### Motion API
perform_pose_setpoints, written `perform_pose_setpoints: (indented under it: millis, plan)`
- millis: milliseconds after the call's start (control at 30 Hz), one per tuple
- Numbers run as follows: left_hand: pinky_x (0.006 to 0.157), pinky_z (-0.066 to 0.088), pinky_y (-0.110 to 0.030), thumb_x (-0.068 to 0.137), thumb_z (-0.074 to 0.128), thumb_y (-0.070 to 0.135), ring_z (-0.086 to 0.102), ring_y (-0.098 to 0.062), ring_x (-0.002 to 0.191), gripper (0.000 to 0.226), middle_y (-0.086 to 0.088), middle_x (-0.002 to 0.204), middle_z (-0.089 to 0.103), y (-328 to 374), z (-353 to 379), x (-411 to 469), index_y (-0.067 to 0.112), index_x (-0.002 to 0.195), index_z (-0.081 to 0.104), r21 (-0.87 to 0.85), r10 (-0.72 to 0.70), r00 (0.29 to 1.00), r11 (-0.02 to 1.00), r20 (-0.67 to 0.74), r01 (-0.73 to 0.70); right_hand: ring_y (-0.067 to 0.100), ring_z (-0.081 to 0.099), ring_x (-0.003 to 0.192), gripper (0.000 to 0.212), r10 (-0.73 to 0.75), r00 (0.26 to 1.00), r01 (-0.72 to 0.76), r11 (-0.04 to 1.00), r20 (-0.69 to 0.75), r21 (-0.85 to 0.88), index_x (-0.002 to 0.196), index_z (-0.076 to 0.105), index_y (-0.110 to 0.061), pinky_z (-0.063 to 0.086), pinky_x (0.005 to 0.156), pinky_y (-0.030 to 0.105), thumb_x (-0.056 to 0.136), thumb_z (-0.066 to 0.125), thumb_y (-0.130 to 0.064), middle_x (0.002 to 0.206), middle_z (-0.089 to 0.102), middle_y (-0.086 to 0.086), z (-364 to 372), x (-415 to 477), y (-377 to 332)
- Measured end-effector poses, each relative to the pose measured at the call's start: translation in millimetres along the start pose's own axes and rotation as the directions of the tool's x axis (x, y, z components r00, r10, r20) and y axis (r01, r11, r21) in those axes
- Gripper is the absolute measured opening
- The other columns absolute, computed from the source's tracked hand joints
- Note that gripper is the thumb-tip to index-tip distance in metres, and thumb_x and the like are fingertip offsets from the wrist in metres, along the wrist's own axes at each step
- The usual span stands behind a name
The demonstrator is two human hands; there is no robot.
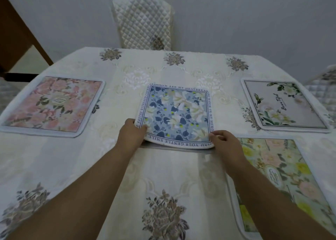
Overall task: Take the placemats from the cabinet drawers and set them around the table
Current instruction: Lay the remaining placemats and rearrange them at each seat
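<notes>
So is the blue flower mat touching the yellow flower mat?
Apart. The head view shows cream tablecloth between the blue mat and the yellow mat.

wall [254,18]: pale grey | quilted chair [143,21]: far side | table [72,158]: cream floral cloth

Bare worktop [76,167] is lying open from 6 to 8 o'clock. Placemats are occupying other sectors: pink floral placemat [52,105] at 10, white rose placemat [283,104] at 2, yellow floral placemat [283,181] at 4. A quilted chair [143,21] is blocking 12.
</notes>
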State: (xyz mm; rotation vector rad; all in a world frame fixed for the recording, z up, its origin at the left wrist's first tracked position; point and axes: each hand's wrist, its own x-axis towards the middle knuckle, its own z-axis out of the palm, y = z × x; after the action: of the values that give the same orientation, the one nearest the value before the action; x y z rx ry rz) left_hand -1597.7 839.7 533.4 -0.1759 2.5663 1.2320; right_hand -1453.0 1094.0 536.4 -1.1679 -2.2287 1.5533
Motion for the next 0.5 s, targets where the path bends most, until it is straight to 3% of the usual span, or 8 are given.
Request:
perform_pose_setpoints:
  millis: [100, 167, 233, 300, 367, 433, 500]
  plan:
    - [0.059, 0.054, -0.032, 0.091, 0.066, 0.021, 0.064, -0.019, 0.083, 0.034, -0.011, 0.114, 0.065, 1.5, -1.6, 6.7, 0.015, 0.119, 0.046, -0.076, -0.005, 1.0, 0.997, 0.029, 0.007, 0.019, 0.066, 0.096, 0.026, 0.0, 0.998, 0.001, 1.0, 0.067, -0.002, 0.117, 0.07, -0.028, 0.057, 0.077, 0.035, 0.093, 0.067, -0.039, 0.113, 0.067, 0.003, 6.5, 14.3, -2.9]
    - [0.073, 0.063, -0.046, 0.09, 0.066, 0.014, 0.068, -0.027, 0.095, 0.057, -0.008, 0.12, 0.062, 0.2, -3.3, 7.5, 0.02, 0.139, 0.037, -0.202, -0.009, 0.994, 0.979, 0.113, 0.032, 0.017, 0.065, 0.099, 0.034, 0.018, 0.987, -0.02, 1.0, 0.157, 0.013, 0.129, 0.065, -0.027, 0.059, 0.074, 0.032, 0.096, 0.065, -0.036, 0.124, 0.063, 0.003, 14.0, 21.4, -5.8]
    - [0.079, 0.062, -0.047, 0.089, 0.063, 0.007, 0.071, -0.025, 0.098, 0.083, 0.002, 0.122, 0.06, -2.2, -6.3, 6.1, 0.039, 0.154, 0.023, -0.247, 0.037, 0.976, 0.969, 0.214, 0.018, 0.018, 0.065, 0.103, 0.038, 0.018, 0.982, -0.011, 0.999, 0.186, -0.037, 0.138, 0.059, -0.026, 0.055, 0.07, 0.024, 0.1, 0.061, -0.025, 0.138, 0.059, 0.005, 19.8, 25.3, -7.4]
    - [0.069, 0.063, -0.037, 0.091, 0.057, -0.001, 0.076, -0.016, 0.084, 0.08, 0.006, 0.124, 0.06, -5.0, -9.0, 3.5, 0.04, 0.154, 0.032, -0.318, 0.047, 0.956, 0.947, 0.289, 0.049, 0.02, 0.058, 0.117, 0.046, -0.044, 0.986, 0.074, 0.98, 0.161, -0.183, 0.146, 0.052, -0.025, 0.048, 0.086, 0.02, 0.101, 0.055, -0.018, 0.149, 0.05, 0.003, 19.2, 25.9, -8.2]
    - [0.058, 0.061, -0.029, 0.093, 0.054, -0.003, 0.075, -0.008, 0.074, 0.064, 0.005, 0.12, 0.061, -4.5, -13.6, -5.8, 0.028, 0.149, 0.047, -0.352, 0.027, 0.948, 0.932, 0.316, 0.091, 0.02, 0.05, 0.133, 0.049, -0.109, 0.984, 0.139, 0.966, 0.141, -0.219, 0.15, 0.047, -0.026, 0.038, 0.102, 0.022, 0.102, 0.052, -0.017, 0.152, 0.048, 0.0, 15.4, 17.8, -9.8]
    - [0.07, 0.063, -0.034, 0.095, 0.059, 0.006, 0.075, -0.01, 0.087, 0.054, 0.0, 0.13, 0.062, -6.8, -18.7, -17.2, 0.023, 0.146, 0.052, -0.273, 0.058, 0.964, 0.962, 0.258, 0.015, 0.017, 0.048, 0.136, 0.049, -0.159, 0.977, 0.181, 0.97, 0.143, -0.16, 0.15, 0.047, -0.028, 0.036, 0.108, 0.026, 0.103, 0.052, -0.016, 0.151, 0.05, -0.004, 9.2, 1.5, -10.1]
    - [0.098, 0.055, -0.043, 0.096, 0.066, 0.021, 0.064, -0.02, 0.117, 0.051, -0.003, 0.143, 0.058, -8.1, -26.6, -33.4, 0.022, 0.145, 0.054, -0.1, 0.155, 0.974, 0.985, 0.167, -0.139, 0.017, 0.051, 0.133, 0.049, -0.169, 0.976, 0.177, 0.983, 0.135, -0.053, 0.147, 0.05, -0.031, 0.04, 0.112, 0.034, 0.102, 0.054, -0.013, 0.148, 0.052, -0.005, 0.9, -20.5, -11.2]
